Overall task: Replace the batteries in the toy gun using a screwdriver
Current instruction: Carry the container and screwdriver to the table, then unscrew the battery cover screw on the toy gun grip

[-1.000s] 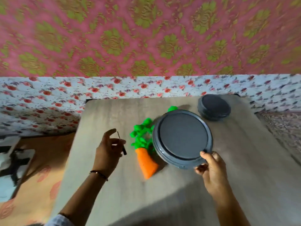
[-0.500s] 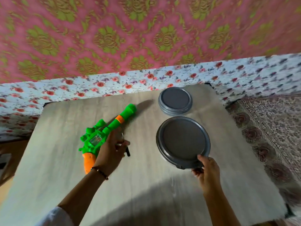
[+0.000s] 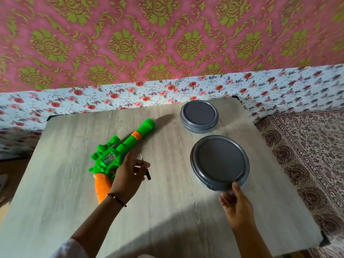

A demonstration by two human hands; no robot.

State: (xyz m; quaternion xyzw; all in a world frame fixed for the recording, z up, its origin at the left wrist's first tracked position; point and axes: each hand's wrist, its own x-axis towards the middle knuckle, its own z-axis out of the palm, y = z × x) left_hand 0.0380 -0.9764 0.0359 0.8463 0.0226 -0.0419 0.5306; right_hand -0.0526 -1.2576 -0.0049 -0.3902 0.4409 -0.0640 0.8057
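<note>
Head view: 1 toy gun (image 3: 119,155), green w/ orange grip, lying flat on table (image 3: 167,211), left of centre, barrel toward far edge. Left hand (image 3: 126,175) beside it, pinching 1 slim screwdriver (image 3: 145,167). 2 grey round lidded containers: large container (image 3: 219,162) near, small container (image 3: 199,116) behind. Right hand (image 3: 236,207), fingers relaxed, thumb touching large one's rim.

Toy gun (image 3: 119,155) grip behind left hand (image 3: 128,175)

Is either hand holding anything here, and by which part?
The left hand pinches a small screwdriver around the middle of its length. The right hand holds nothing; its fingertips touch the near rim of the larger grey container.
</note>
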